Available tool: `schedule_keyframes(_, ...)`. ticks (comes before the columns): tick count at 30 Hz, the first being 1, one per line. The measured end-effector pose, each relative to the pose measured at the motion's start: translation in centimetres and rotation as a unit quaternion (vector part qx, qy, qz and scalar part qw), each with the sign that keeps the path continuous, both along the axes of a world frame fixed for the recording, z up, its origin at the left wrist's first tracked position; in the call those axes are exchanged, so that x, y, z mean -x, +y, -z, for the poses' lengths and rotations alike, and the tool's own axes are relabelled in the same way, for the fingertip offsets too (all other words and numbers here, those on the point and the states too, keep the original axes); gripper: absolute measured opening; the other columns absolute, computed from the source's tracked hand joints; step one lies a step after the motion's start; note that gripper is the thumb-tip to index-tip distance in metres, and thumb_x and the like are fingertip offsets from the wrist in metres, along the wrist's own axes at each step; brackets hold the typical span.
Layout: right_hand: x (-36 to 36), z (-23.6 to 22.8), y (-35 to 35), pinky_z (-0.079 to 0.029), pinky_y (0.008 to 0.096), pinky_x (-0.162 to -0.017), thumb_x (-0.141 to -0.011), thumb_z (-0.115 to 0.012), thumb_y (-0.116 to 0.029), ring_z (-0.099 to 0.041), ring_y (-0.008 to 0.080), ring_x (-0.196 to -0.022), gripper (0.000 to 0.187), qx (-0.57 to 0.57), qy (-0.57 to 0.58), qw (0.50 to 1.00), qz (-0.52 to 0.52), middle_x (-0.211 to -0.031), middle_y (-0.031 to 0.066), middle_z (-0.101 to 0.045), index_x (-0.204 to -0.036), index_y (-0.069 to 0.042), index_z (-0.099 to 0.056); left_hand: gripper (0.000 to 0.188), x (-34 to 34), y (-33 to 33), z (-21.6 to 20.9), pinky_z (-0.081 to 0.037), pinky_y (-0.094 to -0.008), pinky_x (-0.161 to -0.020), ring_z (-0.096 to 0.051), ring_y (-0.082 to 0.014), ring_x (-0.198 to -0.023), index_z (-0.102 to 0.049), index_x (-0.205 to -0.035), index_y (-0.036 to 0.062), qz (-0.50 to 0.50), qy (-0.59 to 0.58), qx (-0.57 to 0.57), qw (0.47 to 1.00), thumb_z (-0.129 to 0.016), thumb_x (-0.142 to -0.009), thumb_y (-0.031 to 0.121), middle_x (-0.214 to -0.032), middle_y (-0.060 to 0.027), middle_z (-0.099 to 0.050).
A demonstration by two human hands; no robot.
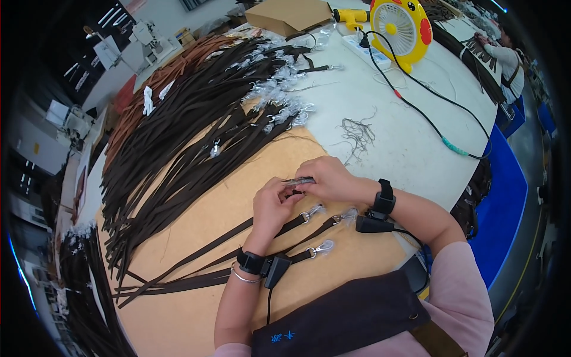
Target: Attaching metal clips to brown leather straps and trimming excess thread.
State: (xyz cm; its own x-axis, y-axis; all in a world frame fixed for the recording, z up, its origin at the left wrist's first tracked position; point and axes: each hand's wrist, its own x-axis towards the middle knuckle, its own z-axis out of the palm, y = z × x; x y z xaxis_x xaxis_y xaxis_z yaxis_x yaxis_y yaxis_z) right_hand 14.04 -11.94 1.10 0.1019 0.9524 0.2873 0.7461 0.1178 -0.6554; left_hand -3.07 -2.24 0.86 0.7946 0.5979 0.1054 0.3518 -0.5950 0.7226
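Both hands meet over a brown sheet (357,253) on the pale table (416,154). Left hand (272,205) and right hand (326,178) pinch a small dark, metallic piece (297,181) between them; exact kind unclear. Below: several dark straps (229,235) laid out, metal clasps (324,246) at their ends in clear plastic. Upper left: large strap pile (160,137). Beyond hands: tangled thread (358,137). Far edge: yellow fan (391,28), cardboard box (289,16).

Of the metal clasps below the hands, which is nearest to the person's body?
The lowest clasp; the other two clasps lie higher in the picture.
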Motion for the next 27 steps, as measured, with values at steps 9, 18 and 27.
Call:
schedule_keyframes(9, 0.0, -0.7, 0.1, -0.050, 0.0422, -0.064, -0.083, -0.072, -0.027, -0.066, 0.0326, -0.076, 0.020, -0.050, 0.005, 0.999, -0.003, -0.081, 0.0103, -0.068, -0.089, -0.008, -0.070, 0.013, -0.1, 0.3, 1.2, -0.048, -0.0201, -0.056, -0.060, -0.0058, -0.061, -0.069, -0.096, -0.0039, 0.004, -0.088, 0.144, 0.986, -0.075, -0.086, 0.002, -0.077, -0.0029, -0.067)
schedule_keyframes(18, 0.3, -3.3, -4.0, -0.049, 0.0363, -0.055, -0.092, -0.066, -0.032, -0.065, 0.0248, -0.068, 0.024, -0.012, -0.205, 0.979, 0.012, -0.080, 0.0048, -0.062, -0.104, -0.012, -0.068, 0.008, 0.4, 0.5, 1.7, -0.049, -0.0221, -0.056, -0.062, -0.0076, -0.061, -0.066, -0.092, -0.0033, -0.055, -0.129, 0.258, 0.956, -0.066, -0.093, 0.005, -0.073, -0.0033, -0.065)
schedule_keyframes(27, 1.2, -2.2, -2.8, -0.050, 0.0385, -0.054, -0.089, -0.066, -0.027, -0.066, 0.0267, -0.066, 0.020, -0.030, -0.245, 0.968, -0.032, -0.073, 0.0073, -0.059, -0.083, -0.008, -0.066, 0.009, 0.3, 0.2, 1.8, -0.049, -0.0222, -0.056, -0.062, -0.0073, -0.060, -0.064, -0.091, -0.0017, -0.037, -0.116, 0.226, 0.966, -0.065, -0.094, 0.007, -0.072, -0.0027, -0.065)
